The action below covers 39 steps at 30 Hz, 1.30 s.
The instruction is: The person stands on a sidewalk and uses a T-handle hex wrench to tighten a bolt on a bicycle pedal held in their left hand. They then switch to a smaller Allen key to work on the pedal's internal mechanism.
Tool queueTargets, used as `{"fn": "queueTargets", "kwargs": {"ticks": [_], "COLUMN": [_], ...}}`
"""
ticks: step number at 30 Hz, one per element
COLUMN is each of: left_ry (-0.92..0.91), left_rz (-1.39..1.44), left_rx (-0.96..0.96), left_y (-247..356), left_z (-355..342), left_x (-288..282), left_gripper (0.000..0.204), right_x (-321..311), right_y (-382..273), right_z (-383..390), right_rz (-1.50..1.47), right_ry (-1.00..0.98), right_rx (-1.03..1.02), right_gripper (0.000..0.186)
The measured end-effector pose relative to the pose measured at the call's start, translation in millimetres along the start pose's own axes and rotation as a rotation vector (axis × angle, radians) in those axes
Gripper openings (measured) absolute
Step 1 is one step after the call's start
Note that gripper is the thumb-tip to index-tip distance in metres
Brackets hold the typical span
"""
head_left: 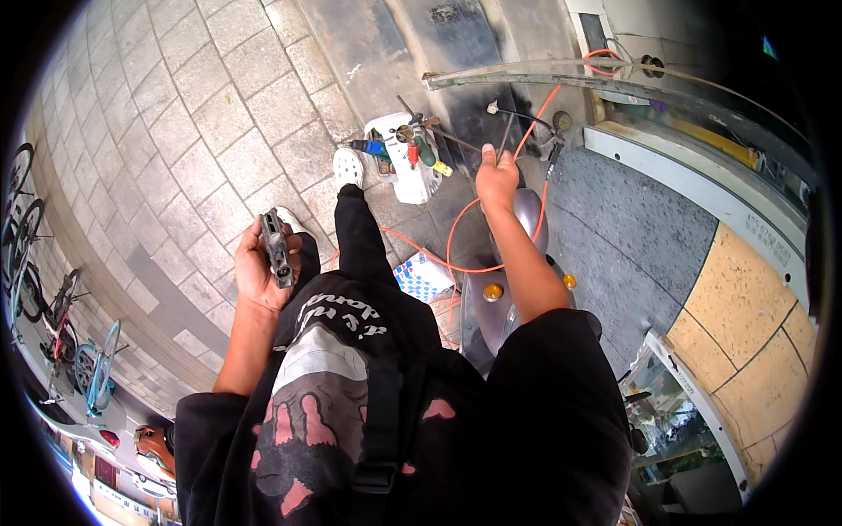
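Note:
My left hand (260, 279) is closed around a dark, elongated metal part (277, 249) with a round hole at its near end. My right hand (497, 181) is closed on a thin metal rod (507, 131); a second thin rod (456, 138) points left from the same hand, and its kind is unclear. Left of that hand, a white plastic container (412, 184) carries several tools, among them a screwdriver with a green and yellow handle (430, 156) and a blue-handled tool (368, 147).
An orange hose (450, 254) loops past a silver-purple scooter (529, 215) beneath my right arm. A round gauge (561, 121) hangs by it. A blue-checked packet (423, 276) lies on the paving. A glass door (614, 81) stands at the right; bicycles (95, 368) are far left.

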<state>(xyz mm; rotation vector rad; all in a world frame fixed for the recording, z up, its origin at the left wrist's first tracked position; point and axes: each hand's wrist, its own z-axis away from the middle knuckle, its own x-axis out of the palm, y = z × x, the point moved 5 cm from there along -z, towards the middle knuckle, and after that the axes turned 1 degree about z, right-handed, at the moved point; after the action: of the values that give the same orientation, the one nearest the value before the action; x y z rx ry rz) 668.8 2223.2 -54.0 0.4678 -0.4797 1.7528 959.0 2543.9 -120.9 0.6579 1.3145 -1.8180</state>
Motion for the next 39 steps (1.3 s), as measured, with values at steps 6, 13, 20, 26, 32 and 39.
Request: {"fn": "queueTargets", "kwargs": {"ticks": [6, 13, 20, 26, 32, 39], "left_ry": [-0.035, 0.014, 0.154, 0.209, 0.247, 0.223], "left_rz": [-0.007, 0.023, 0.057, 0.059, 0.105, 0.092], "left_rx": [-0.048, -0.025, 0.040, 0.049, 0.034, 0.043], "left_y": [0, 9, 17, 13, 10, 4], "left_z": [1, 7, 4, -4, -9, -14], "left_x": [1, -10, -29, -35, -44, -46], "left_gripper": [0.030, 0.030, 0.037, 0.036, 0.037, 0.037], "right_x": [31, 112, 136, 166, 180, 192], "right_y": [-35, 6, 19, 52, 65, 110], "right_z": [-17, -71, -91, -91, -108, -131], "right_rz": [0.447, 0.508, 0.638, 0.490, 0.338, 0.133], "right_ry": [-0.162, -0.394, -0.311, -0.367, -0.661, -0.774], "right_rx": [-0.478, -0.278, -0.255, -0.234, -0.067, -0.001], "right_gripper": [0.030, 0.028, 0.038, 0.024, 0.029, 0.028]}}
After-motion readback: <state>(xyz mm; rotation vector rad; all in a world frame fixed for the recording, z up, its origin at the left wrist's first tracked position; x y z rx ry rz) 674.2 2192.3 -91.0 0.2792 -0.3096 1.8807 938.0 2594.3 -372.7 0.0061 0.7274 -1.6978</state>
